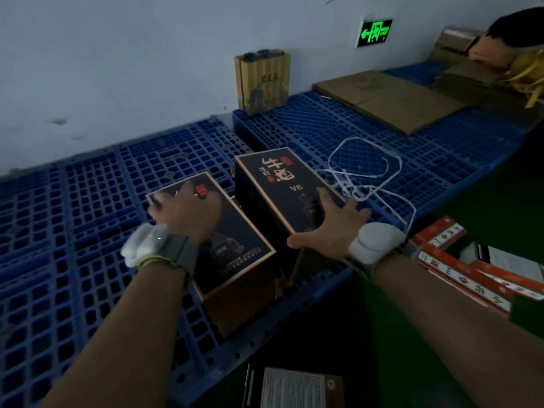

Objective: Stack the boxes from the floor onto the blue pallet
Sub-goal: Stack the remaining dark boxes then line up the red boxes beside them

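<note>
Two black boxes with gold edges rest on the blue pallet (88, 201) near its front edge. My left hand (188, 210) lies flat on the top of the left black box (235, 254), fingers spread over its far end. My right hand (332, 228) grips the near right corner of the right black box (273, 184), which bears gold characters and "V6"; thumb on the near end, fingers on the right side. The two boxes stand side by side, nearly touching. Both wrists wear white devices on straps.
Red and white boxes (459, 260) lie on the green floor at right, another box (294, 387) at the bottom edge. A white strap (365, 172) loops on a second pallet (441, 148). Flat cardboard (391, 98), an upright yellow box (262, 81) and another person (512, 36) are behind.
</note>
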A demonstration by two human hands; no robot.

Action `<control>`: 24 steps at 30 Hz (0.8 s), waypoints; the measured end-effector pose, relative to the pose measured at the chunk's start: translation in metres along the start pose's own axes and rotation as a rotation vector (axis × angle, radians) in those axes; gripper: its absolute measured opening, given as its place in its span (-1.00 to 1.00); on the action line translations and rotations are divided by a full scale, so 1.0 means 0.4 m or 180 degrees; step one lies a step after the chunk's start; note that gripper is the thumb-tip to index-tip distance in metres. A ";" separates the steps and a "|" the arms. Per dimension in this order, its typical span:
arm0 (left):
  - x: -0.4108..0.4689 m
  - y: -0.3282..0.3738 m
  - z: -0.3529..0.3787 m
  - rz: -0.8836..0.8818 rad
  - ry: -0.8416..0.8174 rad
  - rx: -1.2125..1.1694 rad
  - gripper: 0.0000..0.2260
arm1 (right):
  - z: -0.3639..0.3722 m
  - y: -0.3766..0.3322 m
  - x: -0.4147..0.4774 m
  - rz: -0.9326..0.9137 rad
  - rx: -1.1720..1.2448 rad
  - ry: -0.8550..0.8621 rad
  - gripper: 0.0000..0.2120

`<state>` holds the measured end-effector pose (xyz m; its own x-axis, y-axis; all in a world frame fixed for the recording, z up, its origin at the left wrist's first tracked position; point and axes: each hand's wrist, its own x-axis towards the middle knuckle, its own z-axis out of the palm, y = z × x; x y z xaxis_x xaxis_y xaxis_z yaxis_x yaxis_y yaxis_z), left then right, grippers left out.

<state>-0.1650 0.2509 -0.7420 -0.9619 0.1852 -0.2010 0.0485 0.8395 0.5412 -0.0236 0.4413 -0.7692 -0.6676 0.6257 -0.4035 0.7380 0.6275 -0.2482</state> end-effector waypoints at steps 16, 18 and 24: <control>0.073 -0.128 0.011 -0.0321 -0.0850 0.0075 -0.53 | 0.049 0.011 0.156 -0.0666 0.0559 0.0070 -0.11; 0.075 -0.128 0.017 -0.0358 -0.0918 0.0082 -0.55 | 0.064 0.029 0.168 -0.0481 0.1186 0.0075 -0.15; 0.090 -0.133 0.035 -0.0284 -0.0826 -0.0126 -0.56 | 0.084 0.033 0.202 -0.0546 0.1786 0.0204 -0.28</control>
<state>-0.1983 0.2200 -0.7897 -0.8606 0.2405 -0.4490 -0.0486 0.8387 0.5424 -0.0643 0.4846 -0.8347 -0.7737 0.5747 -0.2667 0.5463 0.3919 -0.7402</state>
